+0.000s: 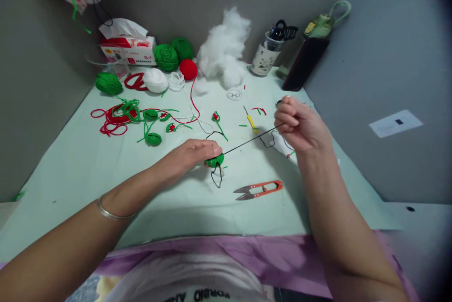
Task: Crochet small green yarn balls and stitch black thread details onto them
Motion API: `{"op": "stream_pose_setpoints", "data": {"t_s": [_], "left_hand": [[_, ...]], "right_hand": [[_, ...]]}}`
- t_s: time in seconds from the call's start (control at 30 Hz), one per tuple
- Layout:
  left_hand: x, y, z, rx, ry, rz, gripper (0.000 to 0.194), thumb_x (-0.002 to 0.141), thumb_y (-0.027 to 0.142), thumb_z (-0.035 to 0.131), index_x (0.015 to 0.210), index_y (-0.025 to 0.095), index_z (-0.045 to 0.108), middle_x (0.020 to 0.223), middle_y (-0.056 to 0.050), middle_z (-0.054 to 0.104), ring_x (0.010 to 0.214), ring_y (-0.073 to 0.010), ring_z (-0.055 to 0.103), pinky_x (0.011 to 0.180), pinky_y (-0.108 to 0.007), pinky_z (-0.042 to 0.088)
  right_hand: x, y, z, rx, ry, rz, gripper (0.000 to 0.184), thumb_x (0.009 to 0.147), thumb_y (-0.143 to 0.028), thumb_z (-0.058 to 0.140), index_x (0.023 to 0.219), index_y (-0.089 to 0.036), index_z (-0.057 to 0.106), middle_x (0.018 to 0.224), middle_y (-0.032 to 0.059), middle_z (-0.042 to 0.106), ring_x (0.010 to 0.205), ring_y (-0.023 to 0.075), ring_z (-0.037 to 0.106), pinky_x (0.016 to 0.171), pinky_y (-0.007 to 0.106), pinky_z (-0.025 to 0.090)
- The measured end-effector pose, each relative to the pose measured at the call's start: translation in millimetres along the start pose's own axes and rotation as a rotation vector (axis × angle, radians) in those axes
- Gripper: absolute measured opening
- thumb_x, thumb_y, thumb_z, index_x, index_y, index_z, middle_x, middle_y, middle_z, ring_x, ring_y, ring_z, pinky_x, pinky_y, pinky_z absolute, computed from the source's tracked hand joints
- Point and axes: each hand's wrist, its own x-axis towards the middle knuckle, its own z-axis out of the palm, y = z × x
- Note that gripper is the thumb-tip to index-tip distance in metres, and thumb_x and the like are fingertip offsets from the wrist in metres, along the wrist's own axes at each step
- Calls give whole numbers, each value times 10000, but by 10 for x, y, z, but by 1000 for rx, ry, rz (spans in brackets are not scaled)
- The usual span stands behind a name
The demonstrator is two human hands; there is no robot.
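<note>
Between the thumb and fingers of my left hand (pixel 197 154) is a small green crocheted piece (pixel 215 161), with a loop of black yarn hanging below it. A taut strand of black yarn (pixel 252 138) runs from that piece up to my right hand (pixel 296 121). The fingers of my right hand are closed around the strand; whether a needle is in them too is hidden. Orange-handled thread snips (pixel 259 189) lie on the table below and between my hands. A yellow-handled crochet hook (pixel 252 122) rests beyond the strand.
Two green crocheted pieces (pixel 153 139), small red-and-green pieces (pixel 216 117) and tangled red yarn (pixel 113 116) lie at left. Behind are green yarn balls (pixel 166 57), a red ball (pixel 188 70), white stuffing (pixel 226 50), a tissue box (pixel 130 50), a pen cup (pixel 264 57) and a dark phone (pixel 306 63).
</note>
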Motion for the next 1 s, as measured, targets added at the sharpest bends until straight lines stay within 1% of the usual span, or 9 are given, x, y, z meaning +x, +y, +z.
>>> {"op": "stream_pose_setpoints", "data": {"t_s": [0.17,0.27,0.37,0.47,0.6,0.67,0.73,0.9,1.0], "left_hand": [[-81,138,-190,2,-34,39,365,906,499,578,696,202,596,709,-5,508,660,-161,423,643,-310,370],[-112,182,-270,12,-33,41,363,920,503,573,709,214,631,737,-22,557,688,-181,488,706,-325,442],[-100,159,-283,-23,-52,15,343,943,475,564,752,211,670,784,-43,603,736,-195,552,743,-332,497],[-59,103,-282,-114,-33,6,290,930,442,612,814,193,705,814,-55,633,751,-194,589,733,-334,532],[-8,31,-305,-221,7,-13,229,915,391,673,971,182,749,913,-67,679,785,-180,630,697,-308,544],[8,7,-312,-225,11,-17,232,928,382,671,1016,189,766,922,-63,680,805,-177,637,690,-294,546],[18,-11,-310,-218,16,-23,246,931,395,677,1012,187,782,916,-64,683,802,-174,638,678,-289,547],[33,-38,-293,-219,78,-39,263,893,411,741,1020,186,791,1035,-90,733,768,-155,657,702,-298,560],[47,-39,-287,-244,98,-48,269,838,383,801,1024,189,788,1119,-95,745,832,-167,694,797,-334,582]], "right_hand": [[64,-292,-1165,-250,324,-398,394,764,-313,803,598,-275,448,504,-54,296,467,115,114,451,322,158],[43,-375,-1537,-361,480,-541,398,748,-445,803,591,-309,463,515,-27,332,478,134,112,490,338,146],[26,-330,-1243,-378,512,-493,356,756,-467,816,655,-311,512,581,-8,401,493,142,187,502,337,150],[-1,-174,-580,-444,331,-407,245,871,-447,729,773,-289,568,652,-17,431,506,120,248,496,314,196],[-71,105,47,-767,51,-234,184,903,-374,683,1028,-239,673,1003,66,659,725,158,569,644,315,440],[-117,200,158,-1078,59,-335,235,933,-326,628,1145,-235,677,1204,95,663,885,199,624,773,354,471],[-167,228,198,-1217,-1,-352,235,971,-316,565,1147,-221,689,1152,90,697,903,206,638,800,354,467],[-330,82,274,-1074,-614,61,230,960,-399,609,969,-196,717,841,33,717,750,172,636,667,280,462],[-498,30,338,-1265,-789,105,102,899,-314,702,935,-218,697,848,16,704,703,153,600,615,264,402]]}}
